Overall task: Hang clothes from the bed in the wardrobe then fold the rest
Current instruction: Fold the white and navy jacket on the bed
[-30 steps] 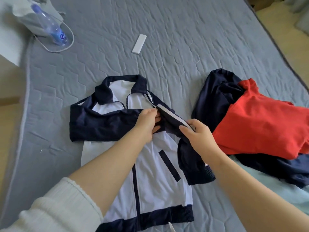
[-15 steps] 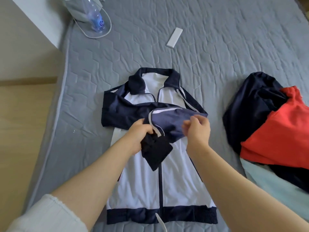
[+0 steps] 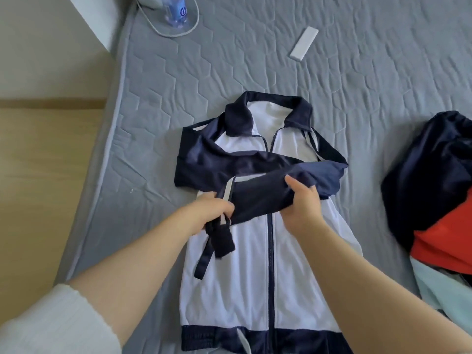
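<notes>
We see through a single wide-angle camera worn on the person's head. It faces forward and steeply down onto the grey quilted bed [image 3: 255,60]. It sits near enough that the left forearm [image 3: 143,264] and right forearm [image 3: 357,290] reach in from the bottom edge, and the jacket [image 3: 229,277] fills the middle. The left margin takes in the wooden floor [image 3: 38,200] beside the bed; the right margin cuts through a pile of clothes [image 3: 434,187].
</notes>
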Demonstrator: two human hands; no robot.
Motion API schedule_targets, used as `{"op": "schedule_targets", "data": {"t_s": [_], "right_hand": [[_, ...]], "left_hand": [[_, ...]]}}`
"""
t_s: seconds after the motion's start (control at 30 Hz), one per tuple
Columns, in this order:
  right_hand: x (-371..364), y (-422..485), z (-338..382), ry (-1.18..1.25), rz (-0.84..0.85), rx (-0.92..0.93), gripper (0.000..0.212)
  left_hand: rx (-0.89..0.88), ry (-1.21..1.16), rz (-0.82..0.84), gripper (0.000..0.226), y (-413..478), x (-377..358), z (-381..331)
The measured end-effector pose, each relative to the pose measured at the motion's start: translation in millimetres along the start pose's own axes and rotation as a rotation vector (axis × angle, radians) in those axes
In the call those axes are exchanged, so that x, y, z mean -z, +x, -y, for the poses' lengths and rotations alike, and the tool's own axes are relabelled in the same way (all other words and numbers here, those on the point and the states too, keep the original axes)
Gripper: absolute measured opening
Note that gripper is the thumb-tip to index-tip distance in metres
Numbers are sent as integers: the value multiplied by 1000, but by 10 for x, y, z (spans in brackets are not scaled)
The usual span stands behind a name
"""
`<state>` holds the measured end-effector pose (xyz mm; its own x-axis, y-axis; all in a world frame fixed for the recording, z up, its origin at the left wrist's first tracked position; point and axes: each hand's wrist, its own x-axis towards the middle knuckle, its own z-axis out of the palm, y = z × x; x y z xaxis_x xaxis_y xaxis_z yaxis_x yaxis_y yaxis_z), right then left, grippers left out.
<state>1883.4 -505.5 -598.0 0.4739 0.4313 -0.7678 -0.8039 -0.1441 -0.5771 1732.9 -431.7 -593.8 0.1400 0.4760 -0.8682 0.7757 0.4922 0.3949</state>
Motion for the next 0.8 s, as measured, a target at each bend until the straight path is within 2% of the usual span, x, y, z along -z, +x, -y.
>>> {"op": "schedule_targets", "data": {"t_s": [0.03,0.1,0.17,0.2,0.27,0.33,0.4,0.47,0.5,0.57,0.63,0.7,0.8], "right_hand": [[13,22,66,-36,-20,90,22],[58,31,186,-108,-73,318,24],[126,-20,199,-237,-14,556,31],[182,-47,140,-353,45,614,33],[314,-23,-21,-648,180,623,37],[436,163,-154,-1009,246,626,54],[508,435,-218,-1361,223,615,68],[513,698,-257,-1652,184,601,66],[502,821,-282,-1720,156,588,62],[487,1053,-301,-1735,60,547,53],[506,1247,-248,-1785,-49,560,44],[589,1385,-136,-1823,-130,613,35],[785,1477,95,-1586,-251,681,26]], "left_hand": [[-58,4,-54,13,35,8,-67],[-177,-99,-55,19,122,46,-214],[-178,-308,-15,26,219,86,-287],[-158,-329,-31,28,276,95,-267],[-145,-201,-84,26,369,93,-208],[-222,-169,-95,25,472,62,-207],[-292,-229,-69,29,577,56,-257],[-362,-274,-10,28,669,81,-288],[-400,-316,22,26,729,102,-292],[-437,-395,29,21,847,160,-288],[-434,-399,-44,15,956,250,-264],[-441,-346,-191,11,1053,346,-213],[-470,-76,-443,18,1165,444,-162]]}}
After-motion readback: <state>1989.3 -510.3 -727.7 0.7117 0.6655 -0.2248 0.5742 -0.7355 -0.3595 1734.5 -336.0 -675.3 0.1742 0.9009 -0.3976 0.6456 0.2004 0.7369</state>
